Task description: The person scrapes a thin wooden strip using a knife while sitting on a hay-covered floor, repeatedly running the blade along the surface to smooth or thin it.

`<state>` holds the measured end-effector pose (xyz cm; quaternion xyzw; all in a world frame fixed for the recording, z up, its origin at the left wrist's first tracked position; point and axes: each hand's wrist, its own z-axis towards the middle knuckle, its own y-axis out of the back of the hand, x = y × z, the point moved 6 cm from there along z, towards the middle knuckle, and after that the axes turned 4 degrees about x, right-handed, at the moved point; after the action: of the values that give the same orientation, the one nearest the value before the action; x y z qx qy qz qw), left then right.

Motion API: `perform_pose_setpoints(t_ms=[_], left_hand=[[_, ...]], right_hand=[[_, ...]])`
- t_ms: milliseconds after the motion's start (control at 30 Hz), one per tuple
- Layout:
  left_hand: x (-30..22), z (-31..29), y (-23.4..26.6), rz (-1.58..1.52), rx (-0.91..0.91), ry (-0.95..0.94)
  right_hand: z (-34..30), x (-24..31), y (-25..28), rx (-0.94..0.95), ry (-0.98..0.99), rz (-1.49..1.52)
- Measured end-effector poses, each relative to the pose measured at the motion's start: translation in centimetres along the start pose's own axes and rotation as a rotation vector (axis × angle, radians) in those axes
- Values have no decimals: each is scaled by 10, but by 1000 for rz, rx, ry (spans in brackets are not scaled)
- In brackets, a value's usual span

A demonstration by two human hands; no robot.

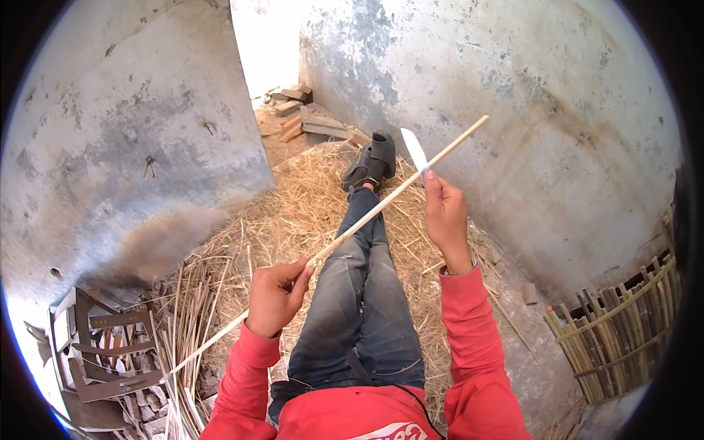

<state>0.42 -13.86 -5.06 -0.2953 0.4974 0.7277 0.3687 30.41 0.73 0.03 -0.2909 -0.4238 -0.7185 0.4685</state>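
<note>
A long pale stick (381,207), perhaps split bamboo or cane, runs slantwise across my lap from lower left to upper right. My left hand (277,295) is closed around it, and its tail passes behind my wrist toward the lower left. In my right hand (445,218) is a knife (414,149), gripped with the bright blade pointing up and away. The blade meets the stick, or crosses very near it, just above my right thumb. The handle is mostly hidden in my fist.
My outstretched legs (359,293) lie over straw shavings (293,198). Loose strips (194,323) and a dark broken frame (110,345) are at left. A slatted bamboo panel (620,334) leans at right. Bricks (290,110) lie by the doorway between worn walls (499,66).
</note>
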Motion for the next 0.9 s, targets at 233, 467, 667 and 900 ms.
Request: perform_pose_setpoints(t_ms=[233,467,667,900], left_hand=[[-36,-1,5,228,-109,-272],[-40,-1,3,223,-144,-263],[-44,3,3,196,-145,-232],[-46,4,3,167,-128,-215]], right_hand=[[-31,26,-39,-1,105,-4],[-58,24,-65,115,65,87],[-72,28,-81,213,18,195],[-75,11,-92,420,-151,360]])
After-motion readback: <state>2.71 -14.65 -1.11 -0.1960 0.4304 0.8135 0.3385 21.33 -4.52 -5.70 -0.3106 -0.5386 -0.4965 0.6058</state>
